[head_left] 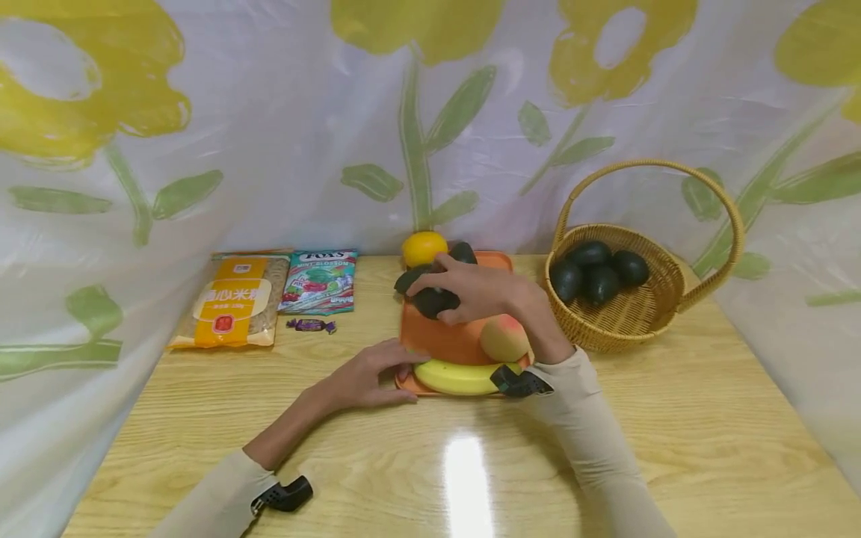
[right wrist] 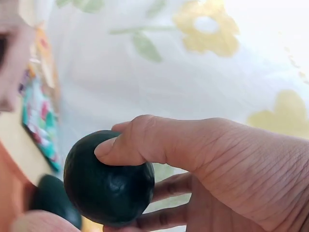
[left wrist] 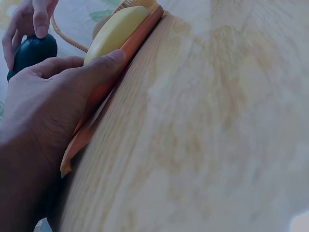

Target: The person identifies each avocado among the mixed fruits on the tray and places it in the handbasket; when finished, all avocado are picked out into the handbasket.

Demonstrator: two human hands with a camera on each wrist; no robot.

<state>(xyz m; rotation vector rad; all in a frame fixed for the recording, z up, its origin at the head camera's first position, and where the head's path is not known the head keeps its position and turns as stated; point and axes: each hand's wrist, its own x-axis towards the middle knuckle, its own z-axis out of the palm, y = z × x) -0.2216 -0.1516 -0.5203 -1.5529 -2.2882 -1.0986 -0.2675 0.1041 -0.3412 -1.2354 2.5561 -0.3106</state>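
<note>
My right hand (head_left: pixel 480 288) grips a dark green avocado (right wrist: pixel 108 181), its thumb pressed on the skin in the right wrist view. That avocado is over the orange tray (head_left: pixel 437 340). Close by are two more avocados (head_left: pixel 463 252) and a yellow lemon (head_left: pixel 420 246) at the tray's far end. My left hand (head_left: pixel 363 377) holds the tray's near left corner, with the thumb along the front rim in the left wrist view. Beside its fingers, a banana (head_left: pixel 460 378) lies along the tray's near edge. A peach-coloured fruit (head_left: pixel 503 339) sits behind the banana, partly hidden by my right forearm.
A wicker basket (head_left: pixel 625 321) with a tall handle stands right of the tray, with several avocados (head_left: pixel 599 282) inside. To the left lie a rice noodle packet (head_left: pixel 232 302), a mint candy bag (head_left: pixel 319 282) and a purple-wrapped candy (head_left: pixel 311 325). A flowered curtain hangs behind the table.
</note>
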